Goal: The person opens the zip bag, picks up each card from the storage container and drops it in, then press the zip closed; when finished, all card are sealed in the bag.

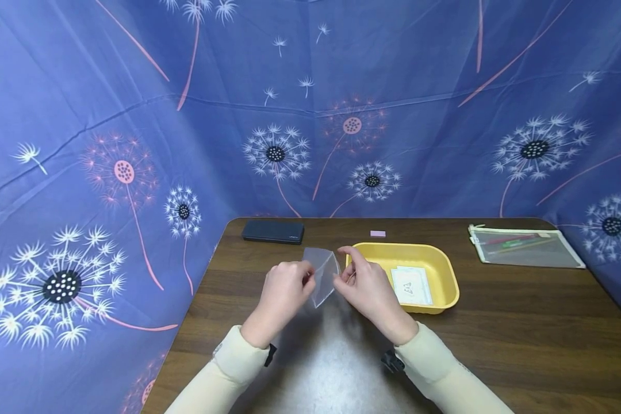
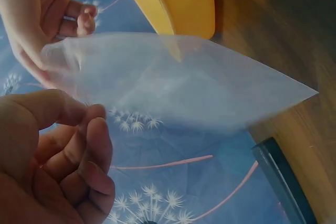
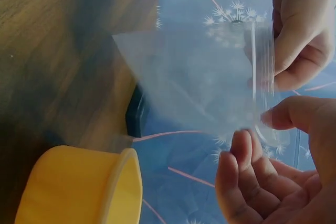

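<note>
A clear plastic bag (image 1: 322,278) is held upright above the brown table (image 1: 497,345), between both hands. My left hand (image 1: 306,280) pinches its left edge near the mouth. The right hand (image 1: 345,265) pinches the opposite edge with thumb and fingertips. In the left wrist view the bag (image 2: 184,87) spreads wide and looks empty, with my left hand (image 2: 79,121) at its lower corner. The right wrist view shows the bag (image 3: 199,82) with its mouth strip between my right hand (image 3: 262,129) and the left hand's fingers (image 3: 302,30).
A yellow tray (image 1: 442,270) with white paper slips (image 1: 411,284) sits just right of the hands. A black case (image 1: 272,232) and a small pink block (image 1: 378,233) lie at the back. A clear zip pouch (image 1: 522,247) with pens lies far right. Blue cloth walls surround the table.
</note>
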A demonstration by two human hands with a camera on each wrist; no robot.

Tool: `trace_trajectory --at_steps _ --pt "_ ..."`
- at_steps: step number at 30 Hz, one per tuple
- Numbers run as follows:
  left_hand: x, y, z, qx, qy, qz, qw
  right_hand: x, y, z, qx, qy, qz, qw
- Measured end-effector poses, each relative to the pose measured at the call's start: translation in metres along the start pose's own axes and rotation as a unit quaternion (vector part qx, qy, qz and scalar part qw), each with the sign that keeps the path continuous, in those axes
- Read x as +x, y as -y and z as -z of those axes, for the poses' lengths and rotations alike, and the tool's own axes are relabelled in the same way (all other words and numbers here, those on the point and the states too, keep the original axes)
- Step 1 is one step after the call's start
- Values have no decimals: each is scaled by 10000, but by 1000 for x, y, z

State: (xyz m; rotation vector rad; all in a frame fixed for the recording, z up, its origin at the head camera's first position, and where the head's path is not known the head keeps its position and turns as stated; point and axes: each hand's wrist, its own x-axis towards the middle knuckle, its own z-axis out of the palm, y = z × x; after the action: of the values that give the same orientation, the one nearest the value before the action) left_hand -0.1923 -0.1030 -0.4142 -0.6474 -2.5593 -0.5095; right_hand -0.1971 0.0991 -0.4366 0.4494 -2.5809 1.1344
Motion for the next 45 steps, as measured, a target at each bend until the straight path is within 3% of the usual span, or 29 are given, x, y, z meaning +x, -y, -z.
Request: trace_trajectory --at_steps 4,10,20,29,36,45 --pt "3 -2 -2 51 271 -126 9995 5 -1 -1 -157 -104 183 9997" --pt "1 -2 -3 -54 354 -116 9993 8 -4 -2 -436 -448 602 9962" --pt "-12 3 3 -121 649 692 9954 8 -7 -3 -1059 -941 683 9875" --pt "-14 7 7 239 491 971 9938 4 -11 -1 -1090 -1160 759 9843" --pt "-13 7 4 14 453 1075 9932 1 -12 -2 -984 -1323 793 9831" --pt "-11 10 9 -99 197 1064 9941 -1 -15 0 -1246 -1023 461 9858"
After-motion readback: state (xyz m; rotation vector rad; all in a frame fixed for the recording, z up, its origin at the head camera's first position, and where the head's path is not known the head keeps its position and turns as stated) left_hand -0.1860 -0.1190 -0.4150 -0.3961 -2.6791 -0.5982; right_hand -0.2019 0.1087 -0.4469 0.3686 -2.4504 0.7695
